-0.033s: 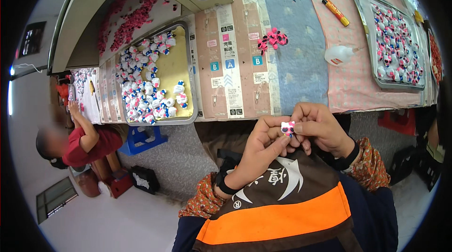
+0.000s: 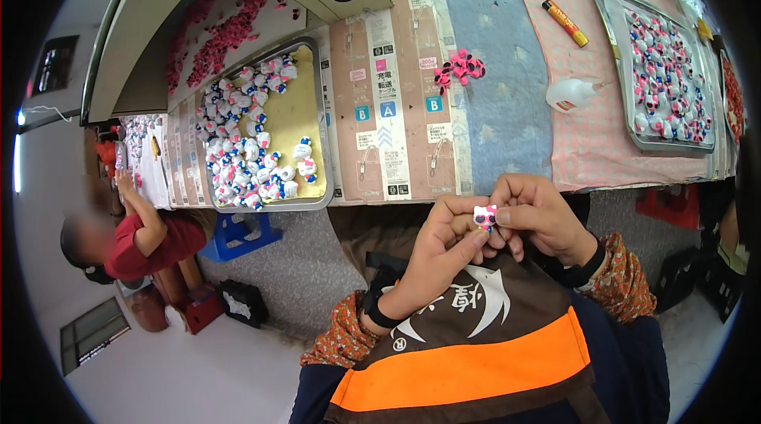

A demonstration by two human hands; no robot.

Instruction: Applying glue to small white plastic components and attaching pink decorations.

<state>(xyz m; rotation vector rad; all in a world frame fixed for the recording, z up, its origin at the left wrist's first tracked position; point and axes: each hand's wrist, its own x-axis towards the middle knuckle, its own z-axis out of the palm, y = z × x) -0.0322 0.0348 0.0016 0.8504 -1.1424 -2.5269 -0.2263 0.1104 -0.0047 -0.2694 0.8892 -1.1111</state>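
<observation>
The small white-and-pink figurine (image 2: 484,216) sits at the fingertips, between the two hands. The left hand (image 2: 434,248), fingers curled, holds it from the left and below; the right hand (image 2: 552,220) has thumb and fingers closed at its right edge. Beyond both, loose pink pieces (image 2: 471,68) lie on the desk (image 2: 507,139).

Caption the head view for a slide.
Left hand and right hand hold a white cat figurine with dark glasses, near a table bearing pink-and-black pieces and trays of figurines.
</observation>
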